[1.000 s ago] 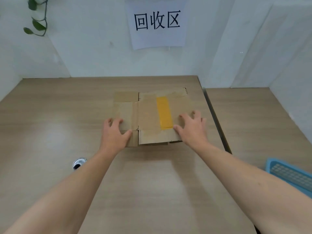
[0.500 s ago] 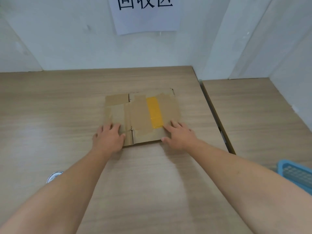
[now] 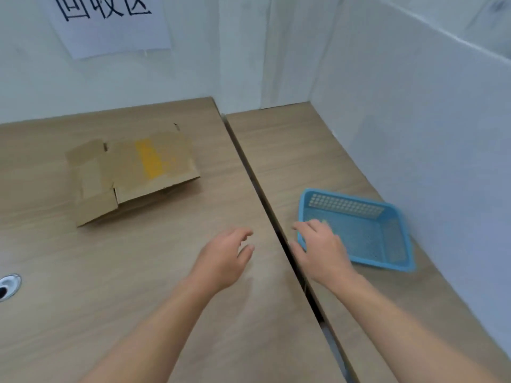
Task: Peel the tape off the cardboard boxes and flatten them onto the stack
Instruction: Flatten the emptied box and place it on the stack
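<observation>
Two bare forearms reach in from the near edge. The left hand hovers over the left table, close to its right edge, with fingers loosely curled and nothing in them. The right hand lies across the dark gap between the two tables, fingers spread and fairly straight over the near-left corner of a blue plastic basket. It holds nothing, and the blur hides whether it touches the rim.

At the far-left edge of the view, a round metal cable port is set into the left table. The basket sits on the right table, beside a white partition wall.

Farther back and well apart from both hands, the flattened cardboard box lies on the left table, its near edge raised slightly off the wood. A strip of yellow tape runs near to far across its top face. On the far wall hangs a white paper sign with large black characters.
</observation>
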